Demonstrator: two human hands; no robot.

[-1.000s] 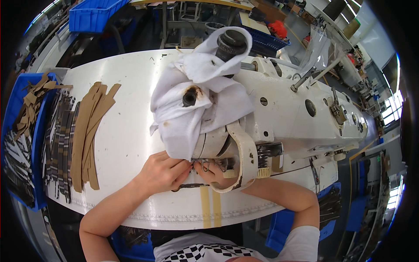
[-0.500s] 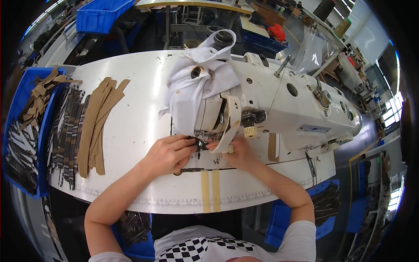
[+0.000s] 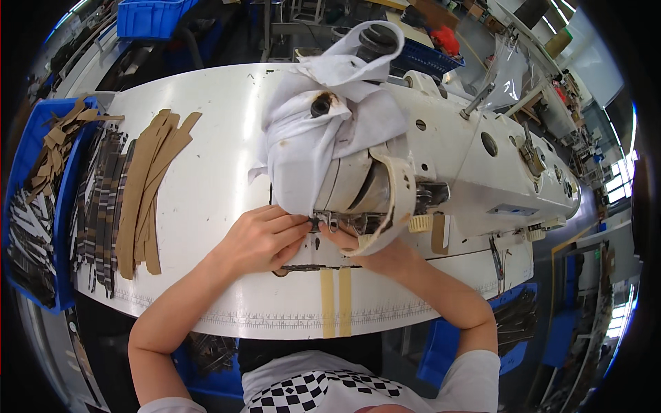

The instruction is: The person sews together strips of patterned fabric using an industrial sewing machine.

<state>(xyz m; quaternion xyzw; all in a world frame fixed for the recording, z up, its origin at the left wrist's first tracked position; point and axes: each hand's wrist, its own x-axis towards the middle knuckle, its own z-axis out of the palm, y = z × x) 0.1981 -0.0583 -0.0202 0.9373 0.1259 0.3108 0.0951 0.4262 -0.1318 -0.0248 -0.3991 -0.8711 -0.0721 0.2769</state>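
Note:
A white industrial sewing machine (image 3: 482, 182) has white cloth (image 3: 296, 158) wrapped over its head. My left hand (image 3: 265, 241) is closed at the left of the presser foot (image 3: 334, 224), fingertips pinched on something small and dark that I cannot make out. My right hand (image 3: 375, 255) reaches in from the other side, partly behind the curved white guard (image 3: 399, 199), its fingers bent at the foot on something hidden. Below them, two yellow tape strips (image 3: 327, 299) cross the white tabletop (image 3: 206, 172).
Brown strips (image 3: 144, 196) and striped strips (image 3: 96, 210) lie at the table's left, beside a blue bin (image 3: 63, 289) of offcuts. More blue bins (image 3: 434, 347) sit below the front edge. Behind are a blue crate (image 3: 148, 17), a basket with a red item (image 3: 444, 41) and other workbenches.
The view has shifted, moving the machine and table within the picture. My hands stay at the presser foot; the right has become a little more covered by the guard since half a second ago.

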